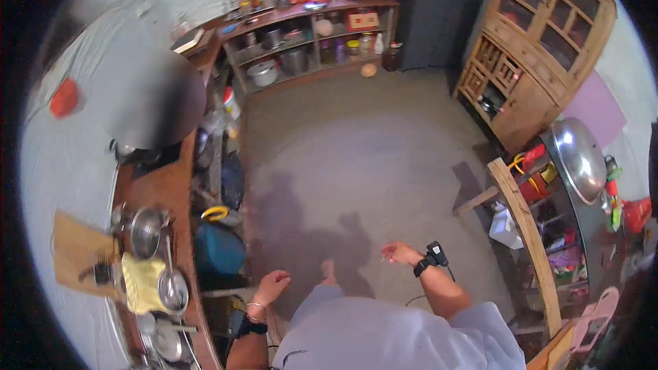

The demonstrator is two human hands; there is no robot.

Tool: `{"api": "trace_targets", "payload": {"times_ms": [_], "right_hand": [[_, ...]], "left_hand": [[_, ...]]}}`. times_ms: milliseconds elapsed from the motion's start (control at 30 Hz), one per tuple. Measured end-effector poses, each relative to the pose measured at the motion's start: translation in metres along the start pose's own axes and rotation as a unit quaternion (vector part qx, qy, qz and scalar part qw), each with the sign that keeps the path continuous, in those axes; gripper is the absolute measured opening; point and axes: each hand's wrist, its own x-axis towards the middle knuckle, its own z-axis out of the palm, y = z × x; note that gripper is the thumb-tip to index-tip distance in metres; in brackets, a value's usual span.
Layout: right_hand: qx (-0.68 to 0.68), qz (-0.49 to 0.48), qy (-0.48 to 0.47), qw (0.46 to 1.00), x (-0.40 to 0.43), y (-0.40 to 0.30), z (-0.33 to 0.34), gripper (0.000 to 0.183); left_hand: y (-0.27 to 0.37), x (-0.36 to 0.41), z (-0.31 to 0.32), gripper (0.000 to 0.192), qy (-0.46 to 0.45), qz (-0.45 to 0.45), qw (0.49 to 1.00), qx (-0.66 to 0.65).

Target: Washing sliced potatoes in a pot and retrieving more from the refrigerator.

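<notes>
My left hand (pixel 273 287) hangs in the air beside the wooden counter, its fingers loosely curled, with nothing visible in it. It wears a pale bangle (pixel 255 305) and a black wrist strap (pixel 251 327). Over the bare floor (pixel 349 164) I hold out my right hand (pixel 402 253), fingers bent. A tiny pale spot shows at its fingertips; whether it is a held thing is unclear. A black device (pixel 436 253) is strapped to the right wrist. Nearest to the left hand is a dark teal bin (pixel 220 247) under the counter.
Along the left runs a wooden counter (pixel 154 185) with a steel pot (pixel 146 232), a yellow cloth (pixel 141 280) and pans. Shelves (pixel 277 54) hold cookware at the back. Rightward stand a wooden cabinet (pixel 534 108), an upright timber frame (pixel 529 236) and a table bearing a large metal wok (pixel 578 159).
</notes>
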Motion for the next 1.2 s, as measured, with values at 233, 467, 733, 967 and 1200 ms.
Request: {"api": "trace_targets", "payload": {"times_ms": [233, 467, 733, 967, 1200], "right_hand": [[0.086, 0.103, 0.167, 0.977, 0.032, 0.003, -0.129, 0.027], [0.11, 0.149, 0.302, 0.935, 0.055, -0.008, -0.261, 0.026], [0.072, 0.2, 0.312, 0.926, 0.123, 0.045, -0.387, 0.022], [0.144, 0.214, 0.25, 0.933, 0.234, 0.047, -0.581, 0.022], [-0.041, 0.09, 0.287, 0.953, 0.367, -0.053, -0.811, 0.023]], "left_hand": [[0.099, 0.212, 0.004, 0.027, -0.111, -0.008, 0.994, 0.0], [0.26, 0.397, 0.03, 0.021, -0.199, 0.08, 0.977, -0.017], [0.328, 0.575, 0.106, 0.025, -0.305, 0.094, 0.944, 0.081], [0.378, 0.73, 0.126, 0.028, -0.29, 0.034, 0.951, 0.105], [0.521, 0.832, 0.131, 0.027, -0.203, 0.024, 0.978, 0.028]]}}
